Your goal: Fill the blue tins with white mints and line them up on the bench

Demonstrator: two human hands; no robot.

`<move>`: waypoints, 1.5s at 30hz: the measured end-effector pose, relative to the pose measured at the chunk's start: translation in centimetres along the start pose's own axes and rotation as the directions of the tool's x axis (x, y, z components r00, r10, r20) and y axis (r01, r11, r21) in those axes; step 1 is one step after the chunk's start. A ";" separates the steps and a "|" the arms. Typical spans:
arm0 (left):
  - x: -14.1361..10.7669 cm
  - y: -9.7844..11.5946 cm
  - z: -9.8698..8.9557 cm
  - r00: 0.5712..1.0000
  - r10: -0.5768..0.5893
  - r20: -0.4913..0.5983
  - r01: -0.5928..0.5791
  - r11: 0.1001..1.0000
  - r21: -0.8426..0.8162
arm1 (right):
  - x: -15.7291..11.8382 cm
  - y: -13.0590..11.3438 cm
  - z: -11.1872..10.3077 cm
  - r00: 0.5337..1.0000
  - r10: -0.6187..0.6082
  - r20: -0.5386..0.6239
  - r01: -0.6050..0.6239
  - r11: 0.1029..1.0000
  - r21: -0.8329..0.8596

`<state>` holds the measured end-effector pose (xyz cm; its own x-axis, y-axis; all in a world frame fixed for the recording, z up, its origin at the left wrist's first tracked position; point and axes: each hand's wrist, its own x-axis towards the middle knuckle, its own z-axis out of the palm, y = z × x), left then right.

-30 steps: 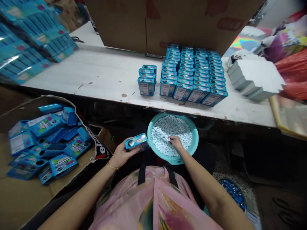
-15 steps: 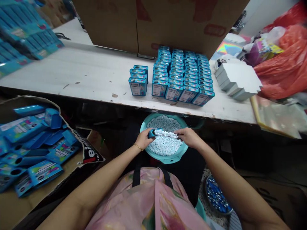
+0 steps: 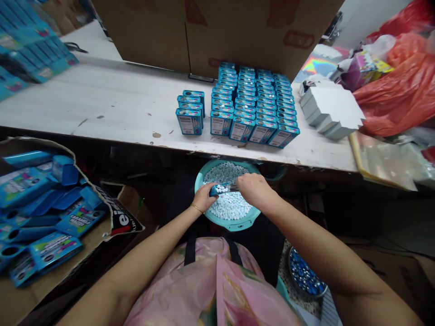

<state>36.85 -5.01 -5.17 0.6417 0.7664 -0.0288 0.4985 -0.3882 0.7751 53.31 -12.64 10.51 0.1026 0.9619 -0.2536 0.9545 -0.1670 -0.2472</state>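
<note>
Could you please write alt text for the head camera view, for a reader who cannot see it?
Over a teal basin of pale blue candies, a person's left hand holds a small blue tin with candies showing in it, and the right hand is close beside it. Rows of blue tins stand on a white table beyond.

Pink patterned apron, black straps, gold bracelet
</note>
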 end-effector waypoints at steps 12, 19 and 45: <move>0.3 -0.3 0.5 0.999 0.014 -0.038 -0.024 0.959 -0.282 | -2.3 4.4 2.0 0.997 0.060 0.043 -0.051 0.981 -0.189; -0.4 0.0 -2.8 0.989 0.003 -0.150 -0.031 0.982 -0.186 | -0.4 8.5 8.2 0.951 0.303 0.060 -0.294 0.947 -0.129; -0.2 0.1 -2.0 0.981 0.019 -0.192 -0.027 0.999 -0.043 | -0.4 4.7 2.4 0.999 -0.022 -0.031 0.026 0.992 0.123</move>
<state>35.58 -4.21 -3.86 0.5268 0.8432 0.1075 0.4555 -0.3868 0.8018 57.11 -14.35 7.22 0.0899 0.9717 -0.2186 0.9152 -0.1672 -0.3666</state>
